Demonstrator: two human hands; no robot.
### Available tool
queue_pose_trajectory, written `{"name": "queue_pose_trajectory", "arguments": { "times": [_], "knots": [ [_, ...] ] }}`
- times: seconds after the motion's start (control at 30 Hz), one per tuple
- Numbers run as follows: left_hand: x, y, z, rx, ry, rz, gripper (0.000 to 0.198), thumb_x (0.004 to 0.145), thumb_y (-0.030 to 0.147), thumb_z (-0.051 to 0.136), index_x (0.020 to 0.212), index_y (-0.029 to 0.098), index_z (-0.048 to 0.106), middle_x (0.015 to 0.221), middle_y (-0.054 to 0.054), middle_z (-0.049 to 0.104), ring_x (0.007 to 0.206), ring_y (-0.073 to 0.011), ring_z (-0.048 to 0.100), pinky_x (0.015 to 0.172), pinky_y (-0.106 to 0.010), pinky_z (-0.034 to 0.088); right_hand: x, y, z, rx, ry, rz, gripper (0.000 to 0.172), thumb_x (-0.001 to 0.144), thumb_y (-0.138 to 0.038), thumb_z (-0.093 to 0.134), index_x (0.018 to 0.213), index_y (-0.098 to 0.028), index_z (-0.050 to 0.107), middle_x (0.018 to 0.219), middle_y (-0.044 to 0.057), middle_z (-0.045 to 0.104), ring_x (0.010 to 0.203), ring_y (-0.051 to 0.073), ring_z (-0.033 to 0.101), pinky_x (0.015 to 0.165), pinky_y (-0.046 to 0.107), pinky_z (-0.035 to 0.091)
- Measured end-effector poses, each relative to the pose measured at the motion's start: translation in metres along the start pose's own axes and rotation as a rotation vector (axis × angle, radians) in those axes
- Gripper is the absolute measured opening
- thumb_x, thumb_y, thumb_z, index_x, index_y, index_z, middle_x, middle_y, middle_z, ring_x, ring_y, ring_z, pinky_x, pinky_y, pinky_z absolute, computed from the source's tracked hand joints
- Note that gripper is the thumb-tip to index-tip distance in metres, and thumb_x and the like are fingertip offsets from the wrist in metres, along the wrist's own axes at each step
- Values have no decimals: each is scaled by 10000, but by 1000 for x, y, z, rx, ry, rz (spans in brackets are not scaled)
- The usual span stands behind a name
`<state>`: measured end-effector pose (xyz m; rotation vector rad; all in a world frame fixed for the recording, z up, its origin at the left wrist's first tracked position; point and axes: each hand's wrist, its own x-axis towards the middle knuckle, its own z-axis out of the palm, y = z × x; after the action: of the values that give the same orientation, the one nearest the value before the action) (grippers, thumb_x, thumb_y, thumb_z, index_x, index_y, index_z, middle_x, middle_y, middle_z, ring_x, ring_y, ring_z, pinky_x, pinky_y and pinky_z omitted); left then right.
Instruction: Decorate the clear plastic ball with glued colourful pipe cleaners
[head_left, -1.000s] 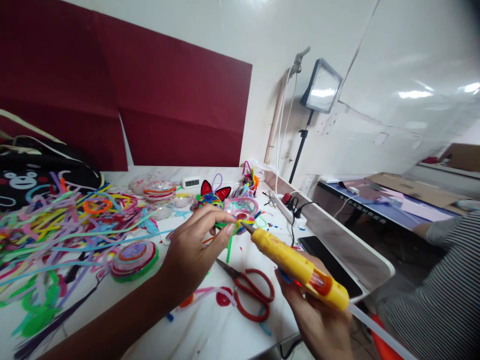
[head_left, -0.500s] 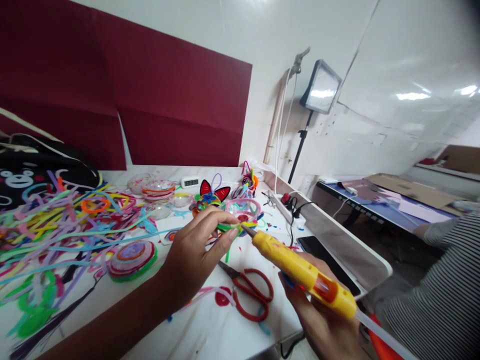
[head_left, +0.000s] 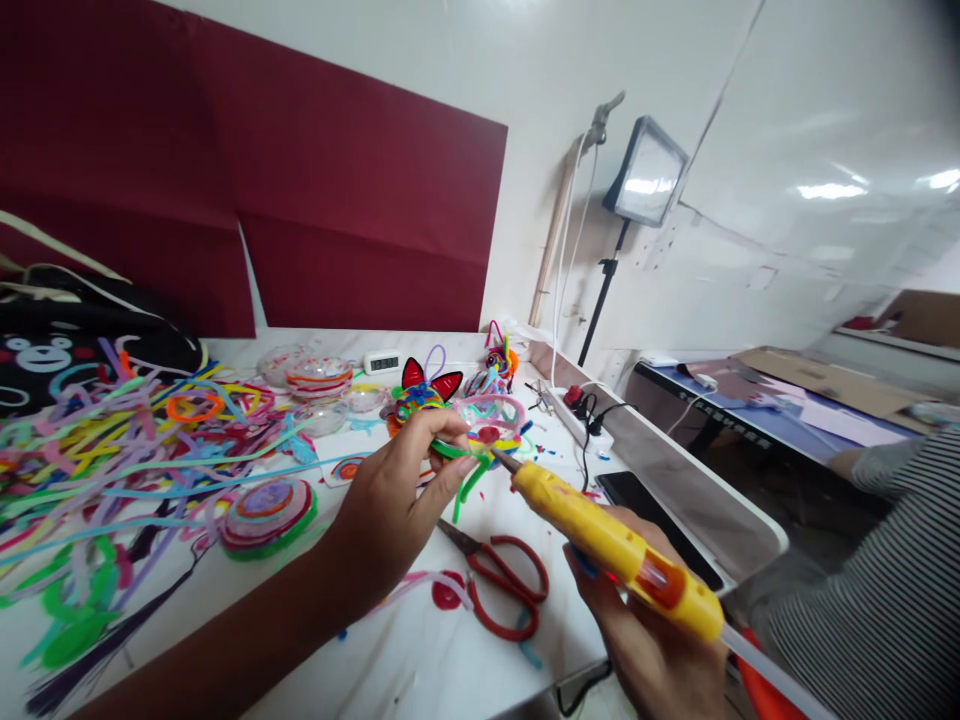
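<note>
My left hand (head_left: 409, 470) pinches a round pipe-cleaner piece (head_left: 489, 412) by its near edge. This piece has a pink upper rim, a yellow band and a green pipe cleaner (head_left: 472, 478) with ends hanging down; part of it is behind my fingers. In my right hand (head_left: 652, 610) is a yellow hot glue gun (head_left: 600, 530), a clear glue stick (head_left: 776, 672) coming out of its back. The gun's nozzle points at the piece close to my left fingertips; I cannot tell whether it touches. Red-handled scissors (head_left: 506, 585) lie open on the table below my hands.
Loose pipe cleaners (head_left: 165, 440) heap at left, beside a coiled pipe-cleaner disc (head_left: 268, 515). Behind my hands stand a cat-eared figure (head_left: 421, 395) and a small timer (head_left: 382, 361). A phone (head_left: 660, 530) and power strip (head_left: 592, 428) lie right. A person in a striped sleeve (head_left: 892, 560) is nearby.
The glue gun's nozzle has shifted slightly right and down along the piece. The green ends hanging from the piece show more plainly. Both hands keep their grip.
</note>
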<state>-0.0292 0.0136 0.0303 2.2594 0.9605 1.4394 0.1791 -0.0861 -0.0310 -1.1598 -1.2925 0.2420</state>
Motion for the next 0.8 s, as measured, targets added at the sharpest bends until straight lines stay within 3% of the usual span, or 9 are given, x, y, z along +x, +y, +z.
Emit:
{"name": "queue_pose_trajectory", "arguments": {
  "times": [0.23, 0.37, 0.6, 0.8],
  "knots": [
    [0, -1, 2, -43, -8, -51, 171, 893, 292, 572, 1048, 220, 564, 963, -48, 723, 917, -205, 707, 793, -319, 557, -3, -12, 4, -38, 28, -34, 190, 865, -377, 683, 1028, -282, 704, 990, 52, 741, 901, 230, 701, 745, 291, 558],
    [-1, -3, 3, -71, -9, -62, 168, 895, 295, 571, 1046, 224, 558, 963, -48, 723, 915, -209, 710, 792, -331, 557, 1, -14, 1, -82, -51, -131, 162, 878, -340, 678, 1034, -296, 696, 966, 37, 747, 840, 206, 714, 694, 262, 553],
    [-4, 1, 1, -101, -31, -101, 192, 880, 289, 582, 1060, 225, 555, 957, -48, 726, 927, -216, 714, 798, -339, 558, -3, -17, 8, -32, 11, -22, 233, 873, -487, 660, 991, -291, 706, 947, 70, 733, 851, 254, 681, 703, 338, 522],
    [-2, 1, 2, -135, -44, -99, 182, 887, 282, 571, 1059, 228, 546, 929, -39, 719, 918, -209, 706, 815, -346, 547, -3, -14, 7, -44, -19, -73, 200, 893, -446, 650, 1023, -298, 688, 956, 64, 721, 867, 240, 666, 709, 327, 510]
  ]
}}
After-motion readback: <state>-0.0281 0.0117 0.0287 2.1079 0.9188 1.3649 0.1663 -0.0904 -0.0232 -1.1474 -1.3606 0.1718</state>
